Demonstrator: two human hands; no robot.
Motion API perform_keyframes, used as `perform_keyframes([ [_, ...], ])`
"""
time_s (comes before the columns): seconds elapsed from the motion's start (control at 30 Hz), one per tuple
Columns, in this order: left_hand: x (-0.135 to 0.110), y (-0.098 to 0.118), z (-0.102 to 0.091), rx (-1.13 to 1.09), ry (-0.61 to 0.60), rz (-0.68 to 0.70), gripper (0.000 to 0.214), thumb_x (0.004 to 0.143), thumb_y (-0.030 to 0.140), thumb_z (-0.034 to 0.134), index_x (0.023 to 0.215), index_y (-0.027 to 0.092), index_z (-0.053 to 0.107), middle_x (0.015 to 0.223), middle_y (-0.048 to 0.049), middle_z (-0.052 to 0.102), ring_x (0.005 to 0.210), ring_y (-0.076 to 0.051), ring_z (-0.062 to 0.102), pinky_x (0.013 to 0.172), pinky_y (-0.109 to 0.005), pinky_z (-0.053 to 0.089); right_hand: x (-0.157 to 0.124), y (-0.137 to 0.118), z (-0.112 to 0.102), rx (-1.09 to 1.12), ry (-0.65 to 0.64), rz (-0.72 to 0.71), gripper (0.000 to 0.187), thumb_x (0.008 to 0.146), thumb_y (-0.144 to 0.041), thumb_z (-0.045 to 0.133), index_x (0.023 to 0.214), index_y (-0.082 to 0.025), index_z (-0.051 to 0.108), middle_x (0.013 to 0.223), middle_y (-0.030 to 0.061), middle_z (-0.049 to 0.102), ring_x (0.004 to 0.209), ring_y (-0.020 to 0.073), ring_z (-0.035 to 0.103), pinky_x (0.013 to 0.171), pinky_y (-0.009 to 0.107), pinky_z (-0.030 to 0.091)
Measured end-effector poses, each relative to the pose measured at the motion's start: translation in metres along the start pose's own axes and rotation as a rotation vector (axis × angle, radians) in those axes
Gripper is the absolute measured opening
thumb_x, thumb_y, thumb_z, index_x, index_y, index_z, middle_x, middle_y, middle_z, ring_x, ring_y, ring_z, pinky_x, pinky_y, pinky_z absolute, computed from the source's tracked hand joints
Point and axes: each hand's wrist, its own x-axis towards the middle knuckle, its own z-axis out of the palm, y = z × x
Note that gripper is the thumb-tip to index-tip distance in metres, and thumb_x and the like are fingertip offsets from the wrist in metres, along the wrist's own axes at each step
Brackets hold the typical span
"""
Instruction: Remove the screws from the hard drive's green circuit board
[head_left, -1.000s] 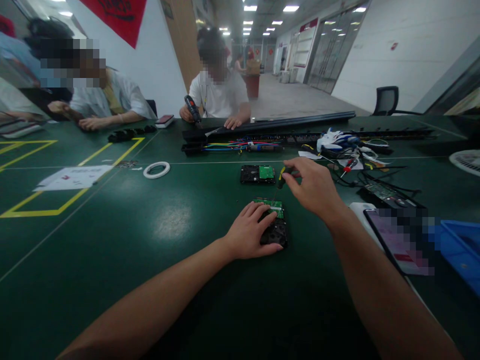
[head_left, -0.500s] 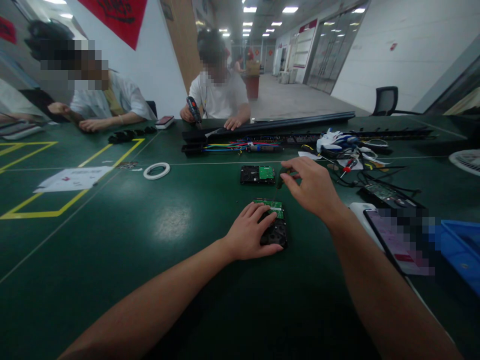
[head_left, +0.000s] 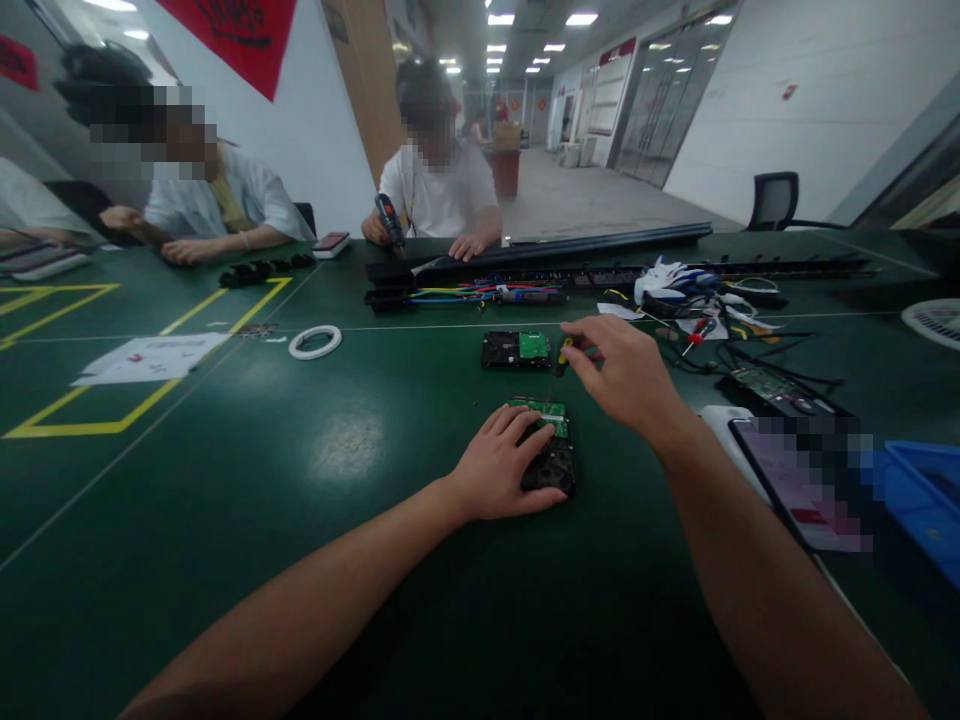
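Observation:
A black hard drive (head_left: 556, 466) with a green circuit board lies on the table in front of me. My left hand (head_left: 504, 462) holds it down, fingers across its top and thumb along the near edge, hiding much of its left side. Between the thumb and fingers of my right hand (head_left: 616, 368) is a small screwdriver (head_left: 564, 358) with a yellow and dark handle. Its thin shaft points down to the circuit board at the drive's far end; the exact tip contact is too small to tell. A second hard drive (head_left: 516, 349) lies just beyond.
To the right are a phone (head_left: 787, 480), a blue bin (head_left: 926, 500), a bare circuit board (head_left: 780, 388), cables and gloves (head_left: 667, 282). Long black housings with wires (head_left: 465, 290) stretch across the back. A white ring (head_left: 315, 342) lies left. Across the table, a co-worker holds a power screwdriver (head_left: 389, 220).
The screwdriver handle has turned in my right fingers and now shows its yellow side. My left hand and the hard drive stay in place.

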Motion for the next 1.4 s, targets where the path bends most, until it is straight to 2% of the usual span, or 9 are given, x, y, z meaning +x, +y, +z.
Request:
perform_keyframes([
  [0.13, -0.0003, -0.0001, 0.0005, 0.003, -0.004, -0.004, 0.088, 0.09, 0.081, 0.059, 0.153, 0.02, 0.052, 0.151, -0.0175, 0.053, 0.144, -0.04, 0.046, 0.127, -0.062, 0.033, 0.0003, 0.0, 0.0002, 0.022, 0.006, -0.005, 0.024, 0.096, -0.018, 0.059, 0.117, -0.019, 0.069, 0.119, 0.0148, 0.075, 0.112, 0.0323, 0.07, 0.098, 0.049, 0.055],
  [0.4, -0.0003, 0.0004, -0.0014, 0.002, -0.01, -0.006, 0.088, 0.09, 0.081, 0.059, 0.154, 0.022, 0.051, 0.151, -0.0171, 0.053, 0.143, -0.04, 0.047, 0.126, -0.063, 0.033, 0.0001, 0.0007, 0.0009, 0.006, 0.021, -0.003, 0.023, 0.098, -0.024, 0.061, 0.117, -0.019, 0.072, 0.114, 0.0139, 0.076, 0.106, 0.0314, 0.071, 0.095, 0.049, 0.057],
  [0.57, -0.0003, 0.0001, -0.0008, 0.009, -0.011, -0.003, 0.089, 0.09, 0.081, 0.059, 0.153, 0.02, 0.051, 0.15, -0.0177, 0.053, 0.143, -0.04, 0.046, 0.127, -0.062, 0.032, 0.0, -0.0007, 0.0006, 0.018, 0.021, -0.019, 0.026, 0.099, -0.022, 0.057, 0.119, -0.018, 0.071, 0.117, 0.015, 0.076, 0.113, 0.0323, 0.07, 0.099, 0.05, 0.055],
  [0.93, 0.0, 0.0001, 0.0, -0.011, -0.004, -0.01, 0.089, 0.089, 0.082, 0.059, 0.154, 0.022, 0.05, 0.15, -0.0171, 0.053, 0.143, -0.04, 0.046, 0.126, -0.064, 0.033, 0.0008, -0.0011, 0.0003, 0.032, 0.007, 0.03, 0.015, 0.097, -0.026, 0.062, 0.11, -0.022, 0.068, 0.106, 0.0112, 0.074, 0.092, 0.0276, 0.069, 0.086, 0.044, 0.055],
  [1.03, 0.0001, 0.0003, -0.001, -0.008, -0.009, -0.007, 0.088, 0.089, 0.082, 0.059, 0.154, 0.022, 0.051, 0.151, -0.0168, 0.053, 0.143, -0.04, 0.047, 0.126, -0.063, 0.033, 0.0003, -0.0009, 0.0007, 0.023, 0.005, 0.018, 0.016, 0.098, -0.028, 0.062, 0.112, -0.022, 0.069, 0.107, 0.0117, 0.074, 0.096, 0.0286, 0.069, 0.086, 0.044, 0.056],
  [1.23, 0.0002, 0.0002, -0.0007, -0.008, -0.012, -0.013, 0.089, 0.089, 0.082, 0.059, 0.154, 0.021, 0.051, 0.15, -0.0172, 0.053, 0.143, -0.04, 0.046, 0.126, -0.063, 0.033, -0.0012, 0.001, 0.0048, 0.035, 0.005, 0.003, 0.027, 0.095, -0.019, 0.06, 0.122, -0.019, 0.066, 0.124, 0.0154, 0.072, 0.115, 0.0324, 0.069, 0.099, 0.049, 0.056],
  [1.4, 0.0003, 0.001, -0.0009, -0.017, -0.006, -0.013, 0.088, 0.089, 0.082, 0.06, 0.154, 0.023, 0.05, 0.151, -0.0164, 0.053, 0.144, -0.04, 0.046, 0.126, -0.064, 0.032, -0.0002, -0.0018, 0.0035, 0.005, -0.006, 0.033, 0.027, 0.095, -0.023, 0.061, 0.122, -0.022, 0.064, 0.121, 0.0146, 0.072, 0.111, 0.0332, 0.068, 0.098, 0.051, 0.055],
])
